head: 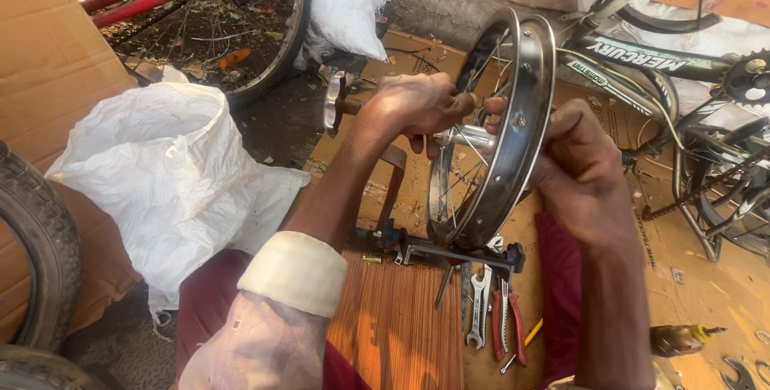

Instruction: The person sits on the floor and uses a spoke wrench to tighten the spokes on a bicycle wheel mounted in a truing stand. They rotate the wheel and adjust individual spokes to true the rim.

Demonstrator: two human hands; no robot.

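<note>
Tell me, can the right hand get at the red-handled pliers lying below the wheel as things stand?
Probably yes, but not at once. The right hand is gripping the wheel rim, so it must let go first. The red-handled pliers lie uncovered beside a spanner, just below the wheel, with nothing over them.

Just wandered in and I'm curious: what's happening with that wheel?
A person is working on a bare bicycle wheel rim that stands upright, with no tyre on it. The left hand grips a tool handle at the hub, while the right hand steadies the rim from the other side. Below, a spanner, red-handled pliers and a screwdriver lie on the floor. A white sack sits to the left, and a bicycle frame lies behind.
</note>
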